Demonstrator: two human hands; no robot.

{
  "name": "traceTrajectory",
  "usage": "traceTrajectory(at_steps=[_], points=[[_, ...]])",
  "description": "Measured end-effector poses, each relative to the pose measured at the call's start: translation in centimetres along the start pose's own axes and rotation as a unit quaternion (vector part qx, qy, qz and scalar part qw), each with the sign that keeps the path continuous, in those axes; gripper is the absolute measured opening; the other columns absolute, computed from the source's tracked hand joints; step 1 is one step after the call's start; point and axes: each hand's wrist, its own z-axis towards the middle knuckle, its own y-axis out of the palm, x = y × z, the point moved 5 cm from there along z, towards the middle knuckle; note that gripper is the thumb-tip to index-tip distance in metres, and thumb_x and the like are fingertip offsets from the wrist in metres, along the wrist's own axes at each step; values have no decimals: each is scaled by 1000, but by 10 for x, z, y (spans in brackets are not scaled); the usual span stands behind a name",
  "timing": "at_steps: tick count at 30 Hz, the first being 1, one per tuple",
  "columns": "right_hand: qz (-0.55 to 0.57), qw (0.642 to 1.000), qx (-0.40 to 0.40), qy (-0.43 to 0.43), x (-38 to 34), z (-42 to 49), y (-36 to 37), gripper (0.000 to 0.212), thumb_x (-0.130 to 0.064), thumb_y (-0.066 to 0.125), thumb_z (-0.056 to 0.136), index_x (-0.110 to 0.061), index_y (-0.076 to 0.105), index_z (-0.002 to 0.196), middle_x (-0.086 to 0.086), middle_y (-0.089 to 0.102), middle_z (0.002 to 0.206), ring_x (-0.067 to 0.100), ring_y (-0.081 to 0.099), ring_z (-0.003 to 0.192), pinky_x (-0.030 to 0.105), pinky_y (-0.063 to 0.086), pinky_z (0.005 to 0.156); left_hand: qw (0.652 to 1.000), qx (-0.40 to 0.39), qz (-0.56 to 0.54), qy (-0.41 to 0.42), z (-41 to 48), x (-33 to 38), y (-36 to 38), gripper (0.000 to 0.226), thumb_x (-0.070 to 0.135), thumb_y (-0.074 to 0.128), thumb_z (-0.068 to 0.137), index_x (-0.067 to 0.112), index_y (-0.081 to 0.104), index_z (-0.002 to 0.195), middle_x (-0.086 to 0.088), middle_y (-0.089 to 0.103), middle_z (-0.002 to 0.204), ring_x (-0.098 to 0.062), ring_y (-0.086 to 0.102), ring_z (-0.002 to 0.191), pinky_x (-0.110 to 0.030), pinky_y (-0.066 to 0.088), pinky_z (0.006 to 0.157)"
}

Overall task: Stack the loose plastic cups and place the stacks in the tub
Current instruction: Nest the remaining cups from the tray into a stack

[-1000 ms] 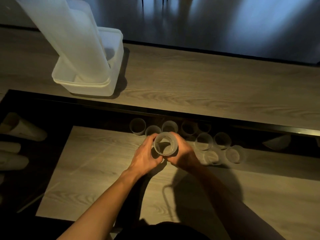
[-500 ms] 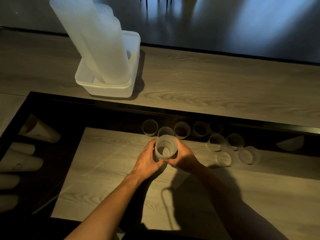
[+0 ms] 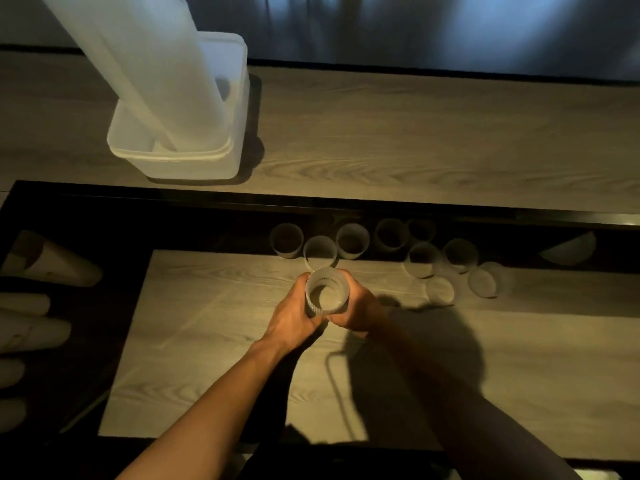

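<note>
My left hand [image 3: 294, 313] and right hand [image 3: 356, 310] curl round a short cup stack [image 3: 326, 295] at mid-desk [image 3: 214, 341]; loose cups [image 3: 351, 240] stand just beyond, the tub [image 3: 194, 164] far left. Risk: an uneven squeeze may tilt or jam the nested cups. The cup count is indeterminate, and the tub's leaning stacks [image 3: 156, 71] are cut off above.

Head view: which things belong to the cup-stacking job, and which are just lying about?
Job: nested cups in left hand and right hand; loose cups behind; tub; tall stacks leaning in it.
Lying about: pale tubes lying at left; pale bowl-like shape at right.
</note>
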Motion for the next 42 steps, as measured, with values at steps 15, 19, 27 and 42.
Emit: traceTrajectory(at_steps=[15,19,27,42], points=[[-29,982,172,-73,35,-97,-167,78,-13,88,72,-3,48,139,6,62,130,15,61,121,30,51,101,985,0,34,170,12,148,103,83,40,84,72,48,30,136,14,57,131,-8,57,120,-39,52,101],[12,987,162,-8,68,-110,-199,82,-11,89,72,-18,45,141,-7,61,131,6,58,123,27,49,103,980,-23,46,190,20,175,139,83,37,85,74,50,28,133,17,55,127,-8,56,119,-38,52,101],[38,989,132,53,109,-110,-224,83,-13,89,71,-33,43,138,-13,58,129,-2,55,121,16,45,99,983,-24,37,179,39,190,179,86,33,85,75,52,29,136,23,49,125,-4,54,117,-23,48,94],[72,990,73,93,145,-114,-200,84,-22,87,74,-36,41,143,-11,56,138,3,52,128,33,46,108,993,-46,41,99,44,157,224,90,37,83,78,41,25,146,10,51,143,-5,48,124,-25,41,97]])
